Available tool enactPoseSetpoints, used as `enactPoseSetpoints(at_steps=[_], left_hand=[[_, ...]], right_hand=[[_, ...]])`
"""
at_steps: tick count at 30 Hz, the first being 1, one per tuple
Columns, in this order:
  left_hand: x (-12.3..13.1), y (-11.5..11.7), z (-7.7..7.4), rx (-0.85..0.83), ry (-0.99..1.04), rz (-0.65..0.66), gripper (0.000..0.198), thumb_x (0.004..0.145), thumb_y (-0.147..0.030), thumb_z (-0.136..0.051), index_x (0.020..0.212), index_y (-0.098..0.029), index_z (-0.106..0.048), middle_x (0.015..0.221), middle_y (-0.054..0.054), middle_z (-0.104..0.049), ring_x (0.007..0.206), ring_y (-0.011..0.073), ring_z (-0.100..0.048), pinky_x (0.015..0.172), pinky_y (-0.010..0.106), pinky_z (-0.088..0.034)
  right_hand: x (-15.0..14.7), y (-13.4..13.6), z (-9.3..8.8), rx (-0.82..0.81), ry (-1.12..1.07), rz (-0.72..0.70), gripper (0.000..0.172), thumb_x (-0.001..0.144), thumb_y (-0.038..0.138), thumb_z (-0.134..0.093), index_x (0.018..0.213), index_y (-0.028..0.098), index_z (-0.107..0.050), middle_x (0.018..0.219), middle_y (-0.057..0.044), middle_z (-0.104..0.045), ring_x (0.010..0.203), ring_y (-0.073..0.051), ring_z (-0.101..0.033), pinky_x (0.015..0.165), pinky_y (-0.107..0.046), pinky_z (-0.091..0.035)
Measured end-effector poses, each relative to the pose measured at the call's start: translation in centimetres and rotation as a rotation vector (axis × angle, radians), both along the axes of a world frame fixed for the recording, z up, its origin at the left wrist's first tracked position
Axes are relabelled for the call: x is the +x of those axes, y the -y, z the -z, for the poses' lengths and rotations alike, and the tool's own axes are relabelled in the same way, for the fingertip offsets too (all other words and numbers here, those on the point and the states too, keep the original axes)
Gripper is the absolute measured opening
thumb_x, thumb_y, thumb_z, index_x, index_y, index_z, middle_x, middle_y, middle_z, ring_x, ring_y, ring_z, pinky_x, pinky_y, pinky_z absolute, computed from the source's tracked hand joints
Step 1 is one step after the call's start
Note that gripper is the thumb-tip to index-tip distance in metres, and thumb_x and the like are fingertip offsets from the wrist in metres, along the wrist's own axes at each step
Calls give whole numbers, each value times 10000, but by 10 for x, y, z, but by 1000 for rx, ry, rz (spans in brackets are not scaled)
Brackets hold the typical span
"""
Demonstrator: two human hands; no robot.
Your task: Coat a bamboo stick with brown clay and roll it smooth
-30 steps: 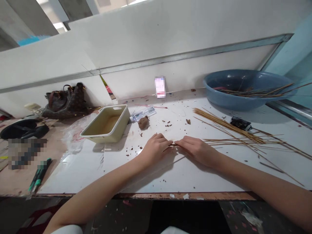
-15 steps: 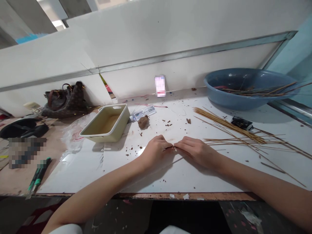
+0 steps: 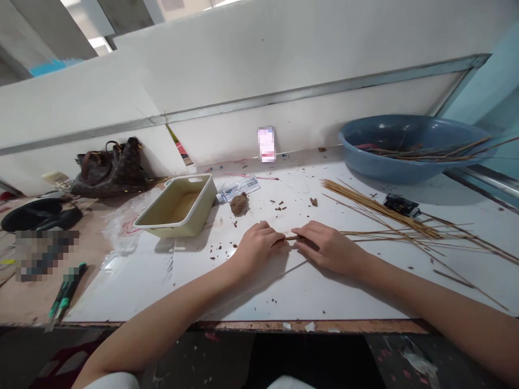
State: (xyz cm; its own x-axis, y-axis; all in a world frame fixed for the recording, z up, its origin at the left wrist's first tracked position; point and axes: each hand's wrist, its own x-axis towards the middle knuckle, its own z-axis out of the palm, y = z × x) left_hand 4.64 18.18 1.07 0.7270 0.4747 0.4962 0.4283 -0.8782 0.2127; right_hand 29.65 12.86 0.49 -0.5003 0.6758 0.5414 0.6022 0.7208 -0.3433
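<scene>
A thin brown stick (image 3: 291,237) lies level, low over the white tabletop, its middle showing between my two hands. At its left part, my left hand (image 3: 260,244) is closed, fingers bent down over it and thumb below. My right hand (image 3: 324,243) pinches it farther right, thumb and fingertips together; the parts under the fingers are hidden. Beyond my left hand sits a lump of brown clay-like paste (image 3: 239,203), with crumbs scattered around. A bundle of thin bamboo-coloured sticks (image 3: 377,208) lies beyond my right hand, several loose ones reaching close to it.
A cream plastic basket (image 3: 178,229) stands at the left, near a clear plastic bag (image 3: 125,219). A blue basin (image 3: 405,167) with long sticks is at the back right. A phone (image 3: 266,145) leans on the back wall. Green-and-black tools (image 3: 68,292) lie at the left edge.
My hands have moved slightly apart, from fingertips nearly meeting to a small gap. The brown stick now shows between them. My right fingers are more bent.
</scene>
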Motion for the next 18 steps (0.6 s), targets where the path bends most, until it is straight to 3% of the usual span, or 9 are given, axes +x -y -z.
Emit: enactPoseSetpoints(at_steps=[4, 9, 15, 18], left_hand=[[-4, -4, 3, 25, -17, -25, 225, 1068, -363, -633, 1029, -210, -793, 845, 64, -801, 792, 243, -663, 719, 402, -570], [-1, -2, 5, 15, -4, -15, 225, 1053, -383, -659, 1135, -216, -785, 917, 70, -810, 850, 247, -683, 765, 416, -589], [7, 7, -1, 46, -6, 27, 253, 1087, -296, -581, 963, -211, -785, 826, 47, -776, 771, 208, -652, 759, 383, -561], [7, 8, -2, 46, -9, 53, 226, 1094, -292, -592, 995, -208, -777, 859, 37, -789, 783, 195, -661, 782, 370, -555]], right_hand=[[5, -3, -1, -17, 13, 1, 203, 1092, 211, -557, 1226, 204, -708, 1027, -112, -784, 953, -273, -735, 837, -455, -640], [1, -2, 0, -38, -15, -21, 194, 1102, 226, -556, 1215, 218, -713, 1013, -104, -773, 932, -260, -732, 820, -435, -637], [-4, 2, 2, -33, -44, -57, 217, 1099, 246, -579, 1260, 219, -722, 1053, -102, -781, 954, -260, -739, 848, -438, -640], [-3, 2, 2, -54, -55, -68, 224, 1098, 239, -587, 1282, 206, -711, 1075, -99, -784, 974, -252, -728, 867, -432, -634]])
